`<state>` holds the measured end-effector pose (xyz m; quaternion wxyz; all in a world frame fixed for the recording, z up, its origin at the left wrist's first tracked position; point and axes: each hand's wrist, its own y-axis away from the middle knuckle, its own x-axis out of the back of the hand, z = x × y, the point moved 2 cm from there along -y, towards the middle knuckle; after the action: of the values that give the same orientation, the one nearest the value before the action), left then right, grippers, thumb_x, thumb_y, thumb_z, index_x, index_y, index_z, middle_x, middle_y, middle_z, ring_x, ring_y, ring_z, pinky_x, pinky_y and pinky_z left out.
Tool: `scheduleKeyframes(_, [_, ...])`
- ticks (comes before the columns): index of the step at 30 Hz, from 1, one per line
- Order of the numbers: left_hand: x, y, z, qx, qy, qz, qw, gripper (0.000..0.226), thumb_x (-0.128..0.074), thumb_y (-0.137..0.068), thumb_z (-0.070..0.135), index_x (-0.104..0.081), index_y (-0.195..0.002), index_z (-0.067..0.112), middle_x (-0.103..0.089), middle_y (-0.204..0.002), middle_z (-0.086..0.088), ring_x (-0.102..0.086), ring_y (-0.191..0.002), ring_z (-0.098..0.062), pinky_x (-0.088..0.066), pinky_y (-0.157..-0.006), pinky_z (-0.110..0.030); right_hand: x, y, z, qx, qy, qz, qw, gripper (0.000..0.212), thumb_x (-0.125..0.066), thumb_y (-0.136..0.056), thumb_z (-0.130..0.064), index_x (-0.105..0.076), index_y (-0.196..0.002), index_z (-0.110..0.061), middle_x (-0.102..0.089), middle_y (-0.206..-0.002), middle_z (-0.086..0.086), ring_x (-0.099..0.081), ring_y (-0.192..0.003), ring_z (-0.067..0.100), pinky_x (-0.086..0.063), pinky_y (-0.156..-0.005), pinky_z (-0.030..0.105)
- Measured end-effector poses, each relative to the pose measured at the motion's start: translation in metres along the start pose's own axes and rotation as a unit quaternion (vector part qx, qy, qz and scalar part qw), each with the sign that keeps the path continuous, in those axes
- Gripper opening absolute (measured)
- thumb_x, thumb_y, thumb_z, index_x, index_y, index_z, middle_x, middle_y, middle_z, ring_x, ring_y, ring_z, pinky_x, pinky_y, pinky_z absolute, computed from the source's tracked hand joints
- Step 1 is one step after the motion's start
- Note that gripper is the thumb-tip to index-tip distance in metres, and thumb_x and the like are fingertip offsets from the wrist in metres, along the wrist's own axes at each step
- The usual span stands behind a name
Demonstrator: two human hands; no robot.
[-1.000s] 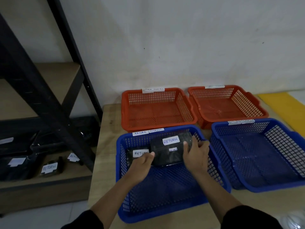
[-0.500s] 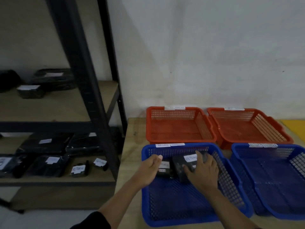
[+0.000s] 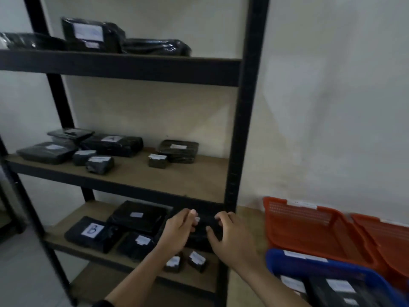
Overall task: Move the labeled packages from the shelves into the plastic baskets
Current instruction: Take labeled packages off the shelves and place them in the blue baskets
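The view has been swung away from the baskets and onto the black shelving unit (image 3: pixel 241 134); half a second ago both hands were inside the blue basket (image 3: pixel 314 262), and now they have been brought across to the lowest visible shelf. It is judged that one placement has been finished and the next pick is being started.

The left hand (image 3: pixel 177 231) and the right hand (image 3: pixel 230 238) are held on either side of a black package (image 3: pixel 204 234) at the right end of that shelf. The fingers (image 3: pixel 221 218) are loosely curled and spread; whether the package is already touched cannot be told through the blur, and nothing is seen to be gripped.

Many labeled packages are left: a row on the top shelf, a cluster on the middle shelf (image 3: pixel 132 173), and on the lowest one a package marked B (image 3: pixel 93 231) with two small packages (image 3: pixel 186 261) near the front edge. At least two packages lie in the blue basket; the two orange baskets (image 3: pixel 309 227) appear empty.

The baskets are carried on a pale wooden surface (image 3: pixel 250 220) just beside the shelving. A plain white wall (image 3: pixel 332 96) is seen behind, and grey floor at lower left.
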<state>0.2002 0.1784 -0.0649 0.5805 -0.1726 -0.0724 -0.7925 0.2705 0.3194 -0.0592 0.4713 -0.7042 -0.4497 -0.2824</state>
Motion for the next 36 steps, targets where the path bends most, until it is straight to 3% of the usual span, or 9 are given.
scheduleKeyframes(3, [0.063,-0.019,-0.013,-0.006,-0.003,0.038,0.999,0.026,-0.039,-0.098,0.030,-0.061,-0.097,0.016,-0.066,-0.087,-0.002,-0.063,-0.079,-0.012,-0.045,-0.063,-0.015,-0.018,-0.037,-0.049,0.009,-0.011,0.021,1.000,0.035,-0.049,-0.092,-0.048,-0.054,-0.119,-0.027,-0.059,-0.112,-0.010,-0.056,-0.102,0.006,-0.045,-0.080,0.017])
scheduleKeyframes(9, [0.177,-0.070,-0.043,-0.019,-0.010,0.050,0.999,0.023,-0.042,-0.097,0.034,-0.061,-0.086,0.025,-0.068,-0.083,0.000,-0.065,-0.076,-0.017,-0.051,-0.070,-0.028,-0.061,-0.114,-0.115,-0.050,-0.051,0.053,0.996,0.033,-0.052,-0.091,-0.044,-0.056,-0.114,-0.022,-0.062,-0.104,-0.004,-0.061,-0.095,0.015,-0.051,-0.074,0.029])
scheduleKeyframes(13, [0.217,-0.100,-0.050,-0.037,-0.025,0.024,0.999,0.027,-0.038,-0.098,0.035,-0.061,-0.093,0.021,-0.068,-0.089,0.001,-0.066,-0.083,-0.017,-0.051,-0.070,-0.027,-0.080,-0.147,-0.129,-0.101,-0.064,0.066,0.991,0.034,-0.053,-0.091,-0.044,-0.055,-0.115,-0.020,-0.065,-0.104,-0.003,-0.064,-0.094,0.017,-0.051,-0.072,0.029])
scheduleKeyframes(21, [0.224,-0.165,-0.045,-0.054,-0.002,-0.018,0.998,0.022,-0.040,-0.096,0.037,-0.059,-0.099,0.025,-0.065,-0.094,0.002,-0.065,-0.088,-0.012,-0.052,-0.077,-0.027,-0.105,-0.218,-0.125,-0.201,-0.098,0.050,0.973,0.028,-0.057,-0.089,-0.041,-0.060,-0.105,-0.018,-0.067,-0.099,0.001,-0.064,-0.095,0.022,-0.049,-0.078,0.031])
scheduleKeyframes(24, [0.215,-0.194,-0.047,-0.042,0.008,-0.038,0.998,0.024,-0.041,-0.095,0.039,-0.058,-0.101,0.023,-0.064,-0.097,0.000,-0.064,-0.091,-0.014,-0.053,-0.085,-0.034,-0.118,-0.253,-0.121,-0.204,-0.122,0.027,0.971,0.025,-0.057,-0.090,-0.036,-0.064,-0.091,-0.012,-0.068,-0.089,0.002,-0.064,-0.085,0.019,-0.050,-0.069,0.029])
scheduleKeyframes(26, [0.212,-0.210,-0.048,-0.039,-0.002,-0.044,0.998,0.025,-0.040,-0.096,0.040,-0.057,-0.104,0.023,-0.064,-0.099,0.000,-0.063,-0.092,-0.014,-0.053,-0.087,-0.035,-0.129,-0.275,-0.115,-0.209,-0.134,-0.008,0.969,0.036,-0.057,-0.089,-0.042,-0.067,-0.081,-0.009,-0.069,-0.081,0.001,-0.066,-0.077,0.017,-0.052,-0.063,0.029])
scheduleKeyframes(30, [0.209,-0.235,-0.049,-0.032,-0.013,-0.045,0.998,0.028,-0.037,-0.098,0.040,-0.050,-0.115,0.022,-0.059,-0.095,0.004,-0.062,-0.093,-0.016,-0.052,-0.088,-0.035,-0.147,-0.302,-0.102,-0.276,-0.157,-0.070,0.946,0.054,-0.052,-0.084,-0.059,-0.072,-0.094,-0.010,-0.069,-0.095,0.006,-0.063,-0.093,0.024,-0.046,-0.076,0.030])
scheduleKeyframes(36, [0.201,-0.256,-0.059,0.029,0.064,-0.016,0.997,0.037,-0.035,-0.097,0.044,-0.044,-0.126,0.022,-0.058,-0.107,0.003,-0.061,-0.093,-0.015,-0.051,-0.087,-0.033,-0.156,-0.311,-0.096,-0.309,-0.220,-0.057,0.923,0.040,-0.051,-0.094,-0.040,-0.071,-0.095,-0.005,-0.069,-0.096,0.010,-0.063,-0.089,0.024,-0.042,-0.074,0.032])
